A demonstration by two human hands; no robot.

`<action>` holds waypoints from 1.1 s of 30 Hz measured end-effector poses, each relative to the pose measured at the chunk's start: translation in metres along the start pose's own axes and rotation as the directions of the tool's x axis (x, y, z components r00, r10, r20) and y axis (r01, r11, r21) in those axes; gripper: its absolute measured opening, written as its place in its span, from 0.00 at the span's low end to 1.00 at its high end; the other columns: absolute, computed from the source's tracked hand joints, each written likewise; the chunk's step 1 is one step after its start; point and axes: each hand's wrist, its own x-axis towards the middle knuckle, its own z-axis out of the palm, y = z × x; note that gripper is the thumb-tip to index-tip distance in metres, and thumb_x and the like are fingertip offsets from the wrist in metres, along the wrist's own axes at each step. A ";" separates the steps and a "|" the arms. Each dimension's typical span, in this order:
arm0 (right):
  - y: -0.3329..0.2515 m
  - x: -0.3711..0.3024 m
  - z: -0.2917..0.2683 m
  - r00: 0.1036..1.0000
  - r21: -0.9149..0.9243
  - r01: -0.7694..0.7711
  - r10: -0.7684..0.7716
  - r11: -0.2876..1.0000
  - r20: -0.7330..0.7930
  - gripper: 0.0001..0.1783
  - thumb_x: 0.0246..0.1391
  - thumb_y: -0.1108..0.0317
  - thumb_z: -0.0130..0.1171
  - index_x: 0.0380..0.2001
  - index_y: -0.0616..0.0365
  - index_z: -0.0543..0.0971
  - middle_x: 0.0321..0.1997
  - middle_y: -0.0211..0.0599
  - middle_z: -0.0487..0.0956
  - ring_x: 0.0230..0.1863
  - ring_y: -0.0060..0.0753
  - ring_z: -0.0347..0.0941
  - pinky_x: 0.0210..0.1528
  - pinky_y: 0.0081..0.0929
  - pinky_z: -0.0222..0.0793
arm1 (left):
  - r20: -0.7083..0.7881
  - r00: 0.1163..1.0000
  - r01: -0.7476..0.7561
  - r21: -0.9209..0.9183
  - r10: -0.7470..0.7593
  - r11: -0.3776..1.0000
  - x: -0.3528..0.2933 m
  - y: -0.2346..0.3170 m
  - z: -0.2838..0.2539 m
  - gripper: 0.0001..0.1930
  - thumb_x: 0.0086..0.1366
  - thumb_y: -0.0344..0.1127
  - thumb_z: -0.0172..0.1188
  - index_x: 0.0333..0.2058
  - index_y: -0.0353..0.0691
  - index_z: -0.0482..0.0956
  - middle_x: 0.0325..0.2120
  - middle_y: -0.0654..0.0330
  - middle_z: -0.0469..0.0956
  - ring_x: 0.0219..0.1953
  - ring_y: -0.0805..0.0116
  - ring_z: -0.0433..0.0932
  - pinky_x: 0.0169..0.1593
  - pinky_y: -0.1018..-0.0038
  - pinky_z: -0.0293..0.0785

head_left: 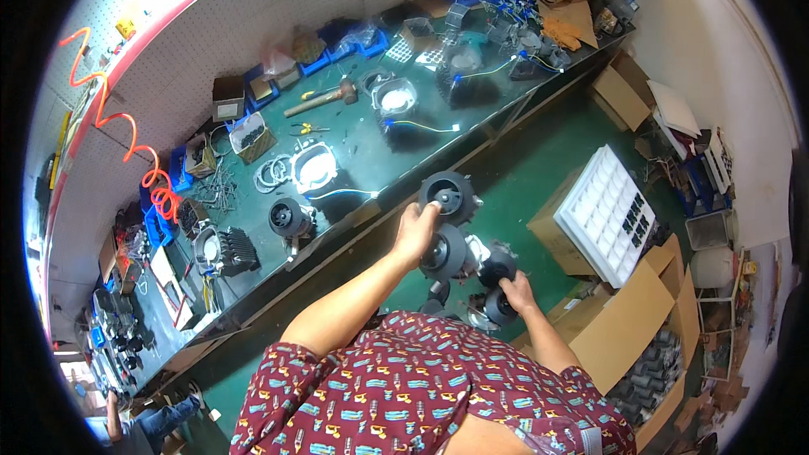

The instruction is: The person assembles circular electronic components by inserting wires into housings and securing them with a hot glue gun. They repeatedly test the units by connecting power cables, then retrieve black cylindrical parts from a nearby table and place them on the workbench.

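Observation:
My left hand (415, 234) is closed on a pair of motor units with black round wheels, in front of the bench's near edge. Its thumb presses on the upper black wheel (447, 195), and the lower black wheel (445, 252) sits against the fingers. My right hand (517, 294), lower and to the right, closes on more motor units of the same kind, one with a dark round wheel (499, 266). Silvery metal parts show between the two hands. On the bench, a similar motor unit (289, 218) stands beside a round grey metal housing (314, 168) with wires.
The green workbench (354, 147) carries a hammer (324, 98), pliers (309, 129), more housings and blue bins (373, 42). A white compartment tray (608, 215) rests on a carton at right. Near it, an open cardboard box (628, 324) holds several grey parts. Another person (152, 423) sits at lower left.

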 end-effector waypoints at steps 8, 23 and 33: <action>0.085 0.011 -0.089 0.991 -0.033 -0.088 0.085 0.996 -0.102 0.23 0.50 0.60 0.61 0.43 0.68 0.77 0.42 0.53 0.81 0.45 0.46 0.78 0.50 0.39 0.71 | -0.560 0.754 0.254 -0.231 -0.342 0.939 0.107 -0.076 -0.001 0.37 0.60 0.55 0.57 0.52 0.21 0.73 0.49 0.37 0.78 0.50 0.50 0.79 0.53 0.59 0.73; -0.042 0.161 -0.150 0.999 -0.166 -0.017 0.024 0.986 0.041 0.23 0.51 0.60 0.58 0.46 0.66 0.79 0.42 0.55 0.81 0.48 0.53 0.78 0.54 0.42 0.69 | -0.802 0.435 0.100 -0.409 -0.409 0.907 0.199 -0.090 -0.029 0.39 0.62 0.61 0.57 0.52 0.21 0.72 0.48 0.40 0.78 0.48 0.50 0.79 0.55 0.58 0.72; -0.112 0.288 -0.164 0.984 -0.094 0.083 -0.066 0.992 0.167 0.28 0.53 0.56 0.60 0.49 0.70 0.74 0.45 0.52 0.81 0.48 0.44 0.77 0.53 0.38 0.70 | -0.762 0.466 0.116 -0.452 -0.450 0.884 0.156 -0.087 -0.005 0.32 0.69 0.61 0.53 0.43 0.30 0.81 0.37 0.53 0.82 0.40 0.63 0.78 0.48 0.65 0.72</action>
